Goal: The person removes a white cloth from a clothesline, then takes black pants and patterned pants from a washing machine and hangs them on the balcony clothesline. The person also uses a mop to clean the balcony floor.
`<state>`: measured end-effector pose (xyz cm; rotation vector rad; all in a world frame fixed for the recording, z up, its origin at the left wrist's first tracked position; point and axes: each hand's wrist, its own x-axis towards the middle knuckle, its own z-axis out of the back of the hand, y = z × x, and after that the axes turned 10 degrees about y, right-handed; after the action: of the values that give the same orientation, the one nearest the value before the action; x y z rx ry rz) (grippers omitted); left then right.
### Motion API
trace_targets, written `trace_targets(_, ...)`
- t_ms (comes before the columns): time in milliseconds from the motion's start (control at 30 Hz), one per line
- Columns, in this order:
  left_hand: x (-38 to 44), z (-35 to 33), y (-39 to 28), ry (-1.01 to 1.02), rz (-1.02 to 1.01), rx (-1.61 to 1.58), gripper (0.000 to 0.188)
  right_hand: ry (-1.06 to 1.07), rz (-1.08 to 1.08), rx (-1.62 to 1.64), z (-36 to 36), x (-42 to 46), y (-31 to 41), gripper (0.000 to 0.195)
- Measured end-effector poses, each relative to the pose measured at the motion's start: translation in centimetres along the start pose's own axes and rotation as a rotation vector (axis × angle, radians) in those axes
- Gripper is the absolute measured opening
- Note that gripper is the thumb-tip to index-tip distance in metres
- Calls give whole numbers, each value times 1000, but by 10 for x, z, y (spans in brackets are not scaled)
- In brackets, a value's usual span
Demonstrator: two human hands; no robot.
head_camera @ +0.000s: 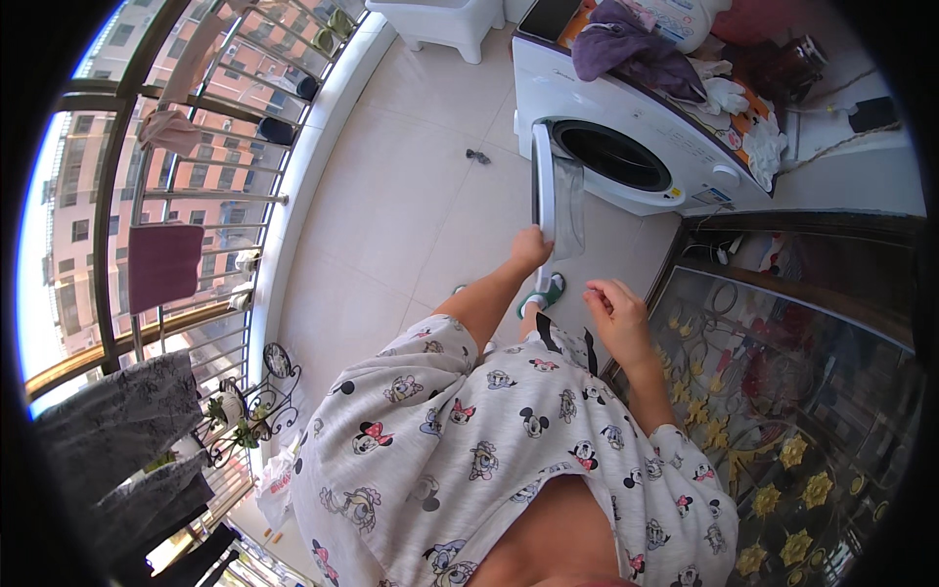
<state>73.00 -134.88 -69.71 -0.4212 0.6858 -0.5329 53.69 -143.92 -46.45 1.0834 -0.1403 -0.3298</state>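
Observation:
A white front-loading washing machine (535,84) stands at the upper right, its round door (544,198) swung wide and its dark drum (612,155) showing. My left hand (532,248) grips the rim of the door near its outer edge. Raised to the right of the door, my right hand (616,304) has its fingers curled and touches nothing; whether something small is in it cannot be made out. On top of the machine lies a purple cloth (634,51), beside a white plastic jug (678,22) and crumpled white gloves (722,95).
A small dark item (477,156) lies on the tiled floor. A white plastic basin stand (447,26) is at the top. Window bars with hanging cloths (166,264) run along the left, above a metal plant stand (275,392). A glass door with gold flower ornaments (792,449) is at the right.

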Motion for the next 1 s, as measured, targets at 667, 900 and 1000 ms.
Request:
trace_targets(667,-187,59,112,-272,125,-930,22,466,366,-14,-70,28,-29,15)
trace_targets(900,-355,90,118,-602,123,-1068,22,1021,690,-78,-164,29,80,17)
trace_targets(1000,-458,88,149,-855,177,-1090,27,1201,917,-133,-226,-15,166,17)
